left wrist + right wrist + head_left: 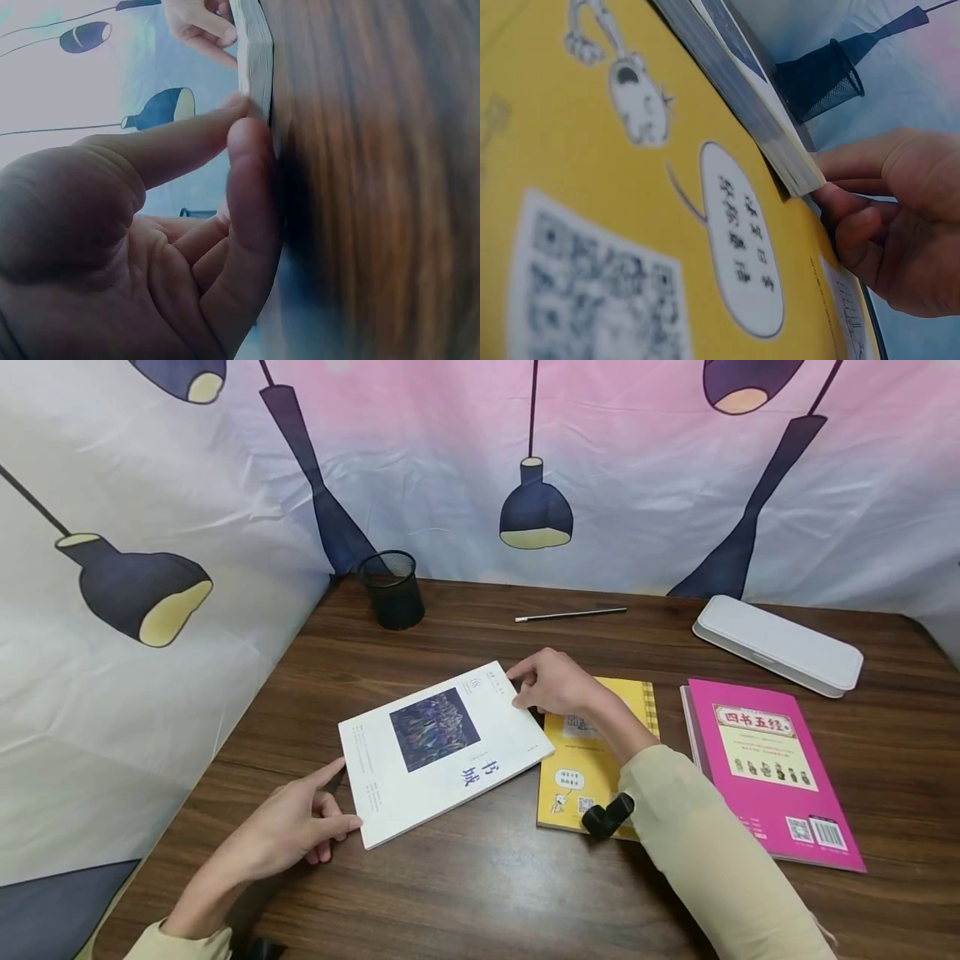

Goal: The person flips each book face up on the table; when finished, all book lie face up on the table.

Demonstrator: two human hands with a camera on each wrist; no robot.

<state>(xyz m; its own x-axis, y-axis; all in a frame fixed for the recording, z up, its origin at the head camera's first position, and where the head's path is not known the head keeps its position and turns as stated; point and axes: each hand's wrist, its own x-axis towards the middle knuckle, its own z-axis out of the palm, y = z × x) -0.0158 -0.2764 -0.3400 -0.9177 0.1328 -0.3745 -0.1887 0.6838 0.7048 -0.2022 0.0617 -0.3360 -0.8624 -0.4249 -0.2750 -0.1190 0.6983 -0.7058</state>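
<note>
A white book (pixel 480 706) with a dark square picture lies at a slant in the middle of the dark wood table. My left hand (pixel 281 827) holds its left edge, index finger higher up and thumb at the near corner. At the far right corner, the index finger and thumb of my right hand (pixel 555 683) grip the right edge. Under the right forearm is a yellow book (pixel 577 764), partly hidden by the arm; the white book's right corner overlaps it. The left wrist view shows the fingertips (pixel 251 139) right at the book's edge.
A pink book (pixel 765 810) lies on the right, over another book's edge. Behind it sits a white pencil case (pixel 780 643). A thin pen (pixel 570 615) and a black mesh pen holder (pixel 397 597) are along the back, before a lamp-patterned curtain (pixel 442 485).
</note>
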